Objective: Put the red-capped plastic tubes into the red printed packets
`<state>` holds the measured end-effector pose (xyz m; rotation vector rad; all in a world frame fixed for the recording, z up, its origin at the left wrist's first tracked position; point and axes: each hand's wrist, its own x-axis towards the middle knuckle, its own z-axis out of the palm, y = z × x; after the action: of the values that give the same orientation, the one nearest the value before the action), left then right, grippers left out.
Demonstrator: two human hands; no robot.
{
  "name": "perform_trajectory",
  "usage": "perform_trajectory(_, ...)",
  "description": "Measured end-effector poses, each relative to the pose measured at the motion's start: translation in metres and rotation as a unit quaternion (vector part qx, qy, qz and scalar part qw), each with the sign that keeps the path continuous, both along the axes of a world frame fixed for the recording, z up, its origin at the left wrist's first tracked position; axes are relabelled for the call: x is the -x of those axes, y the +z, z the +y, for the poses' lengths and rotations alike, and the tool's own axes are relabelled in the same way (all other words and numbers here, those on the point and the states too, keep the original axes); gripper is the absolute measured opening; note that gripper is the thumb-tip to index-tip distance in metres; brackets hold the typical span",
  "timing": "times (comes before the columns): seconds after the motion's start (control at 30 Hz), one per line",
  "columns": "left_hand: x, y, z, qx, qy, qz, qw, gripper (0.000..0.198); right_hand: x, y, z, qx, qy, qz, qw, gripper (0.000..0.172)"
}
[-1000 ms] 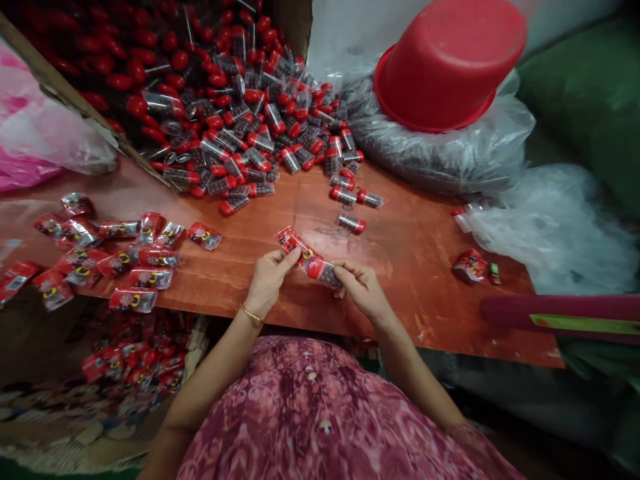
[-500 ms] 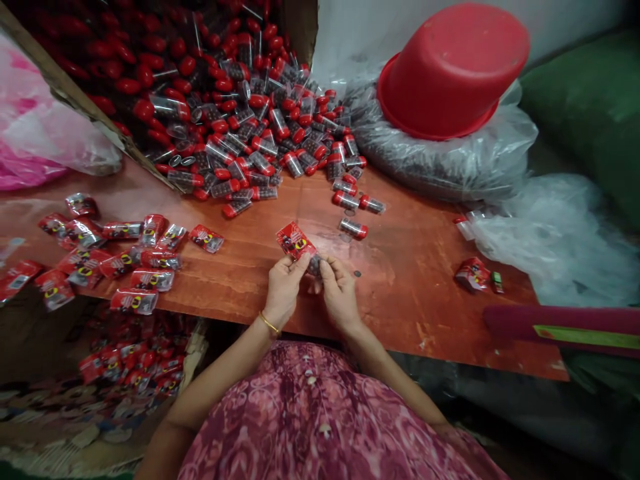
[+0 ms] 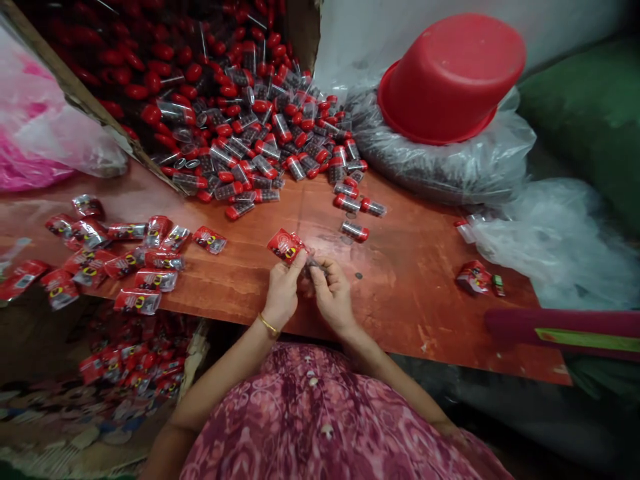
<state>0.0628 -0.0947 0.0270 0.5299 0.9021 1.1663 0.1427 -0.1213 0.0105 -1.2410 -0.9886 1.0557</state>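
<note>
Left hand point(image 3: 281, 293): closed in a pinch on the lower right end of a red packet point(image 3: 284, 246). Right hand point(image 3: 333, 291): closed in a pinch on the dark end of a tube point(image 3: 315, 263), mostly covered by fingers; inside the packet or merely against it, impossible to tell. Position of both items: between the hands, over the front part of the desk point(image 3: 400, 293).

Possible faults, by judgement: a split or crease in the packet, from too hard a push of the tube against thin-looking plastic; a slip of the tube, from a shallow fingertip hold; a roll of a loose tube point(image 3: 355, 231), on its side beyond the hands, from a knock; a fall from the packet group point(image 3: 120, 265) at left, with some pieces at the desk's front edge.

Differences from one second ago: hands closer together; tube, then with red cap in full view, now largely hidden; small dark disc point(image 3: 359, 275), to the right of the right hand, newly visible. Against half a second ago: packet slightly further left. Unchanged: large tube pile point(image 3: 265, 143); red tub point(image 3: 453, 83), upside down on a plastic bag point(image 3: 435, 177).
</note>
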Motion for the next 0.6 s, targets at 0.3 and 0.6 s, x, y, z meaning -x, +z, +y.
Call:
perform_trajectory(0.3, 0.007, 0.003, 0.008, 0.004, -0.070, 0.020, 0.997, 0.031, -0.004, 0.009, 0.009, 0.054, 0.081, 0.110, 0.989, 0.027)
perform_trajectory(0.6, 0.006, 0.004, 0.006, 0.066, -0.060, -0.068, 0.994, 0.027, -0.005, 0.000, 0.012, 0.057, 0.027, 0.054, 0.997, 0.029)
